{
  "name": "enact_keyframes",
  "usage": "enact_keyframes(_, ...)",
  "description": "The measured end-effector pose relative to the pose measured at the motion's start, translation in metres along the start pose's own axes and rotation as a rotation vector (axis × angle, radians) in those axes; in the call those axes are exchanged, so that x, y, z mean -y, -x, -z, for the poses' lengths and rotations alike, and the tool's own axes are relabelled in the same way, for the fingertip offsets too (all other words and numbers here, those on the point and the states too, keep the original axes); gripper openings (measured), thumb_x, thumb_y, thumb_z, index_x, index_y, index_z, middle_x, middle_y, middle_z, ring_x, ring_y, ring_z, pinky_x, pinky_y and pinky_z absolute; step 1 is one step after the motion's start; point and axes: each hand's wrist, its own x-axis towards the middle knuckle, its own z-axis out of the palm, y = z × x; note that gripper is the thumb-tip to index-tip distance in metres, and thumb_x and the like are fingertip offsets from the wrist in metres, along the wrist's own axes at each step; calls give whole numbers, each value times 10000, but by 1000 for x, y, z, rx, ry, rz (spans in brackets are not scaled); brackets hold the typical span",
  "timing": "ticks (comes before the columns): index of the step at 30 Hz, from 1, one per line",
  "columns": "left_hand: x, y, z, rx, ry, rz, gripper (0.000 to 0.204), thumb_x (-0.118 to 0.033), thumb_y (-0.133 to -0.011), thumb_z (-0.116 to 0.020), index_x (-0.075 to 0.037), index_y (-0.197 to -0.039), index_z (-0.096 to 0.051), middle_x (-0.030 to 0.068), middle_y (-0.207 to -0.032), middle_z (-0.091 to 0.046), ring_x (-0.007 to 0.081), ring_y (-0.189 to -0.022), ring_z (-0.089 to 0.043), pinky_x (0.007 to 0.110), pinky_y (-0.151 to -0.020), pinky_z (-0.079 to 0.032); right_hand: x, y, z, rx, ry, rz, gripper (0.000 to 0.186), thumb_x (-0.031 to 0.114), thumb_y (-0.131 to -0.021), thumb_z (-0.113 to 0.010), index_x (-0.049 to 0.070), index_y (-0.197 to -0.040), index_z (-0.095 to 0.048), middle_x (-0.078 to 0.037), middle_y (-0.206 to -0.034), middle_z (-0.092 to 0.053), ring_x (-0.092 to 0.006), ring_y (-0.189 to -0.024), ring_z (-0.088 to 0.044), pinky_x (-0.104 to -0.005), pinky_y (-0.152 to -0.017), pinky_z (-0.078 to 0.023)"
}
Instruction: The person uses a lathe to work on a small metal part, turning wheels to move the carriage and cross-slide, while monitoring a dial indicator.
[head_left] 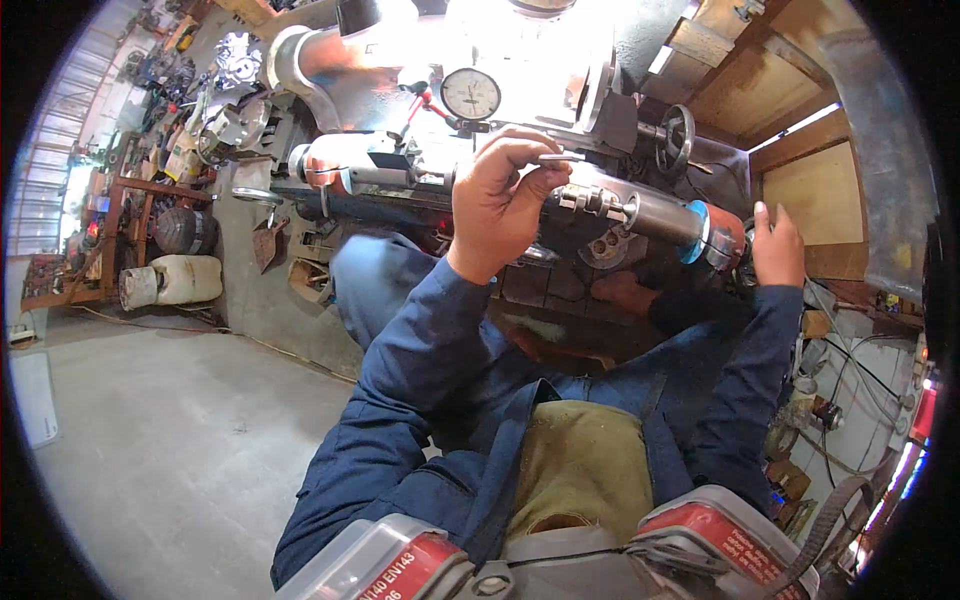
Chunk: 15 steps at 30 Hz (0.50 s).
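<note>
A shiny stepped steel shaft with raised lobes [590,202] is already set in line with a grey metal cylinder [665,217], and a round white-faced dial gauge [471,94] stands above; what remains undone cannot be told. The left hand [498,205] pinches a small, thin grey metal piece [562,157] just above the shaft. The right hand [778,250] is beside an orange-and-blue cylindrical housing [717,238], its grip unclear.
</note>
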Motion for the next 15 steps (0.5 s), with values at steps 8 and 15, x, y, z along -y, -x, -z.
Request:
enact_keyframes(8,11,4,-9,-45,38,34,134,104,-817,-651,15,-892,-583,90,-912,-625,135,-816,-597,268,-727,-506,2,72,-55,-672,-377,-36,473,383,-995,-450,-29,-1178,-593,-283,-1043,-646,-439,-978,-629,-450,-808,-500)
enact_keyframes(15,5,4,-12,-92,78,96,156,99,-843,-657,19,-939,-563,43,-889,-601,103,-843,-585,245,-762,-495,-26,94,-124,-717,-471,-128,525,430,-1018,-384,-64,-1168,-477,-285,-1037,-610,-442,-965,-618,-458,-802,-476)
